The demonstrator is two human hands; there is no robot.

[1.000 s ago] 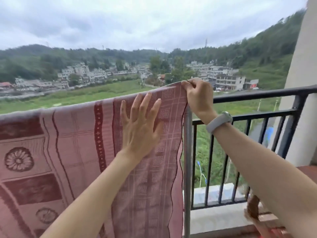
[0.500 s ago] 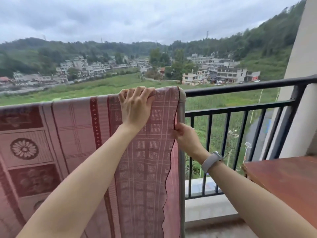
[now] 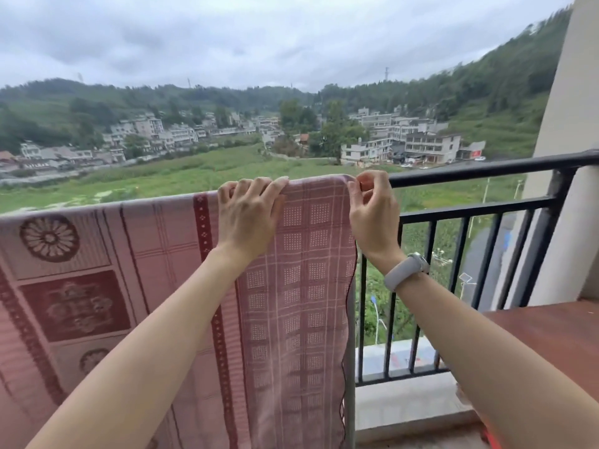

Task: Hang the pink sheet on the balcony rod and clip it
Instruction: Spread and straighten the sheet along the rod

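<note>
Hooking over the railing (image 3: 470,170) top, left hand (image 3: 249,218) fingers curl onto the blanket (image 3: 298,286) draped beneath them; right hand (image 3: 372,212) pinches its top corner (wrist bent), risen from the side edge lower down.

on my feed the left forearm (image 3: 155,345) and right forearm (image 3: 479,345) are bare; a pale grey watch band (image 3: 405,272) wraps the right wrist.
</note>
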